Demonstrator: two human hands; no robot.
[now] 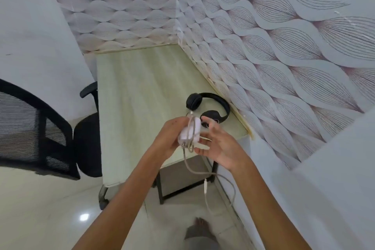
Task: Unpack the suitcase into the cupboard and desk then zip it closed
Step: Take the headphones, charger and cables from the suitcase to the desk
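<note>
A white charger block (189, 132) with a pale cable (205, 176) wound around it is held above the near end of the light wooden desk (138, 91). My left hand (169, 138) grips the block from the left. My right hand (218, 144) is beside it with fingers spread, touching the block and the cable's loops. The cable's loose end hangs down below the desk edge. Black headphones (211, 107) lie on the desk by the wall, just beyond my hands. The suitcase and the cupboard are out of view.
A black mesh office chair (40, 138) stands left of the desk. Patterned wallpaper walls (263, 50) close the desk's far and right sides. A white panel (334, 189) rises at the right. My bare foot (200, 227) is on the tiled floor.
</note>
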